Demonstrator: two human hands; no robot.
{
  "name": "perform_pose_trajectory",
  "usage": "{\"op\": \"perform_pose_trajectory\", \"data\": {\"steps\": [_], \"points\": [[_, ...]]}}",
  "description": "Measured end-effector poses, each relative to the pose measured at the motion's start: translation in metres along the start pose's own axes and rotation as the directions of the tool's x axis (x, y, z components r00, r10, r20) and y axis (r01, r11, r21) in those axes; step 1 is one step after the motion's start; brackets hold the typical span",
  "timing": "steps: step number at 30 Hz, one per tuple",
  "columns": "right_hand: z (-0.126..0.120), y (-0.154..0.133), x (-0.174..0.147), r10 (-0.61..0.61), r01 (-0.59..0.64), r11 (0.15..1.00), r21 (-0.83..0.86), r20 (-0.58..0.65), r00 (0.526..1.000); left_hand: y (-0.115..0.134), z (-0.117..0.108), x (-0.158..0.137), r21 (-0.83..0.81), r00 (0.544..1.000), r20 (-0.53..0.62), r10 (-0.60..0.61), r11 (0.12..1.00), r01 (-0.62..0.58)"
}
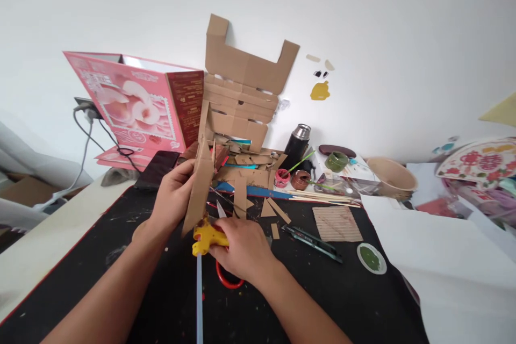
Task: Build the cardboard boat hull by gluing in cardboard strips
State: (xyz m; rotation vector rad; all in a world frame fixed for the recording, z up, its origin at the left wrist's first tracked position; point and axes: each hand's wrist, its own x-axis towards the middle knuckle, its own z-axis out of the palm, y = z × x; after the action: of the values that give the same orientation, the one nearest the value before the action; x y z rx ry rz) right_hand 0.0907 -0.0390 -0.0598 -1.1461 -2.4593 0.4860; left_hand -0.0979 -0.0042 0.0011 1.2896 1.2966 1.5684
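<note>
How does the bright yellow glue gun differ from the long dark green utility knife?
The bright yellow glue gun is gripped in the person's right hand, while the long dark green utility knife lies untouched on the black mat. The glue gun is chunky; the knife is slim and straight. A long pale stick juts from the glue gun toward the person; the knife has none. Both are hand tools.

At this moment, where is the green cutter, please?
In the head view, the green cutter lies on the black mat, right of the right hand, beside the near edge of the corrugated cardboard.
</note>
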Motion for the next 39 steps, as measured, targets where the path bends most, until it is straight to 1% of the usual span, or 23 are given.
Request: {"op": "perform_pose_trajectory", "data": {"steps": [4,8,11,13,15,16,19,21,22,24,26,28,29,31,33,36,39], "points": [[-0.002,0.003,-0.005,-0.036,0.037,0.998,0.053,-0.015,0.999,-0.003,0.006,-0.001,0.038,0.999,0.033,0.018,0.999,-0.019],[-0.010,0.010,-0.011,-0.069,0.076,0.982,0.172,-0.047,0.997,-0.007,0.014,-0.004,0.118,0.994,0.095,0.050,0.991,-0.062],[-0.014,0.018,-0.013,-0.043,0.078,0.959,0.273,-0.134,0.990,-0.011,0.018,-0.007,0.194,0.988,0.136,0.074,0.976,-0.099],[-0.016,0.023,-0.014,0.021,0.057,0.931,0.361,-0.210,0.977,-0.014,0.021,-0.008,0.223,0.982,0.164,0.090,0.967,-0.126],[-0.016,0.028,-0.014,0.125,0.019,0.874,0.486,-0.261,0.957,-0.018,0.024,-0.009,0.235,0.976,0.193,0.097,0.962,-0.142],[-0.016,0.030,-0.013,0.179,0.002,0.831,0.556,-0.272,0.945,-0.020,0.026,-0.010,0.238,0.973,0.208,0.097,0.960,-0.146],[-0.017,0.037,-0.011,0.307,-0.007,0.666,0.746,-0.266,0.914,-0.024,0.031,-0.013,0.261,0.962,0.251,0.106,0.950,-0.172],[-0.020,0.042,-0.010,0.363,0.011,0.556,0.831,-0.255,0.896,-0.025,0.033,-0.016,0.319,0.955,0.267,0.126,0.924,-0.211],[-0.022,0.044,-0.009,0.385,0.022,0.514,0.857,-0.254,0.887,-0.025,0.034,-0.019,0.365,0.953,0.269,0.136,0.902,-0.232],[-0.025,0.048,-0.008,0.423,0.046,0.462,0.886,-0.266,0.866,-0.024,0.036,-0.023,0.473,0.952,0.263,0.156,0.839,-0.268],[-0.027,0.049,-0.007,0.437,0.067,0.435,0.898,-0.276,0.856,-0.023,0.038,-0.028,0.566,0.953,0.250,0.174,0.772,-0.289],[-0.027,0.046,-0.008,0.424,0.076,0.431,0.899,-0.276,0.862,-0.022,0.040,-0.032,0.614,0.949,0.259,0.180,0.728,-0.306],[-0.026,0.044,-0.008,0.411,0.079,0.434,0.898,-0.276,0.869,-0.022,0.042,-0.033,0.615,0.945,0.277,0.175,0.723,-0.314],[-0.026,0.038,-0.009,0.383,0.088,0.440,0.894,-0.275,0.882,-0.022,0.044,-0.034,0.562,0.934,0.323,0.156,0.762,-0.321],[-0.027,0.035,-0.009,0.373,0.092,0.438,0.894,-0.274,0.886,-0.023,0.046,-0.033,0.452,0.927,0.353,0.128,0.844,-0.289],[-0.030,0.035,-0.009,0.382,0.085,0.423,0.902,-0.263,0.886,-0.023,0.047,-0.030,0.278,0.927,0.371,0.060,0.945,-0.172],[-0.034,0.038,-0.009,0.416,0.083,0.388,0.918,-0.254,0.873,-0.019,0.048,-0.028,0.166,0.917,0.399,-0.016,0.985,-0.055]]}}
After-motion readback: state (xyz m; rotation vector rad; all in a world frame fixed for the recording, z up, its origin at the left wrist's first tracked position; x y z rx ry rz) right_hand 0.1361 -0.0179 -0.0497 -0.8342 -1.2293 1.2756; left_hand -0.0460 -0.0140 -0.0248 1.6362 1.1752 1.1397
